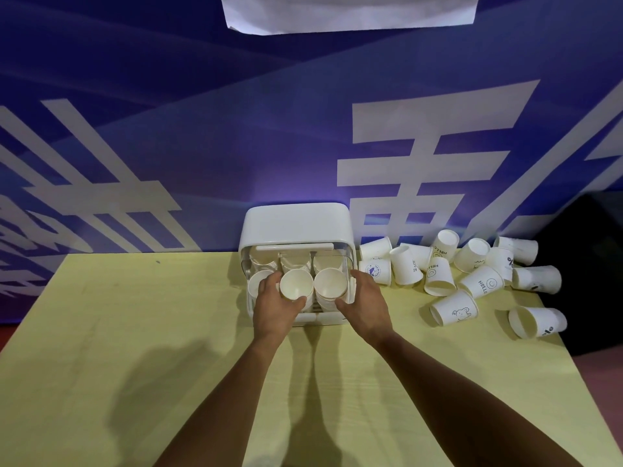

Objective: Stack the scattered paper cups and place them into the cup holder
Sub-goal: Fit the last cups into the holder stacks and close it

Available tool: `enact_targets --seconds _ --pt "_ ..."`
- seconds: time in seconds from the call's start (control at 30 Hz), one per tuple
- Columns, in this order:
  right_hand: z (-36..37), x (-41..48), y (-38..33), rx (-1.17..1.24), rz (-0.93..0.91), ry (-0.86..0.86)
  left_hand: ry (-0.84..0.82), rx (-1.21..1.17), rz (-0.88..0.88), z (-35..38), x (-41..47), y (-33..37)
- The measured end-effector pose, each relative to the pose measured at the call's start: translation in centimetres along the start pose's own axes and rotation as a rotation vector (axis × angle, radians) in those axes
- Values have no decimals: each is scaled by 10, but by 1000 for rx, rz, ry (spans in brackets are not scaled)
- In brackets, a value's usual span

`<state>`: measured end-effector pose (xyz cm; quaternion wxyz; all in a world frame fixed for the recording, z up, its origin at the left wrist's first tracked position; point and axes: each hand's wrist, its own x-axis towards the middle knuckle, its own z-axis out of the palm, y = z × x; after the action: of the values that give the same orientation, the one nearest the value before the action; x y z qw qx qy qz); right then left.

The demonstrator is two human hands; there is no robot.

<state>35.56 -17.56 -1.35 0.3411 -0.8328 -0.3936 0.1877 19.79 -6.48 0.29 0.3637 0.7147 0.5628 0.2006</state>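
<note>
A white cup holder (296,224) stands at the table's far edge, its drawer pulled out toward me with three rows of stacked white paper cups. My left hand (274,306) grips the middle cup stack (296,283), thumb curled under its rim. My right hand (365,303) curls round the right cup stack (330,282) and the drawer's right side. The left stack (254,284) is partly hidden behind my left hand. Several loose paper cups (455,278) lie scattered on their sides to the right of the holder.
The yellow table (135,348) stretches to the left and toward me. A blue banner wall (236,129) rises right behind the holder. One loose cup (536,321) lies near the table's right edge, beside a dark area.
</note>
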Motion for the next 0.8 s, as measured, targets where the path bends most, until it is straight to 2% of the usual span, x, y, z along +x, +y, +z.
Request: enact_targets --seconds 0.1,0.4,0.8 --pt "-4 -3 2 -7 10 -8 19 -3 4 -3 -2 -3" --pt "-19 -16 13 -20 41 2 -67 -57 75 9 -18 5" --pt "-87 -40 90 -6 234 117 -271 -28 234 88 -40 65"
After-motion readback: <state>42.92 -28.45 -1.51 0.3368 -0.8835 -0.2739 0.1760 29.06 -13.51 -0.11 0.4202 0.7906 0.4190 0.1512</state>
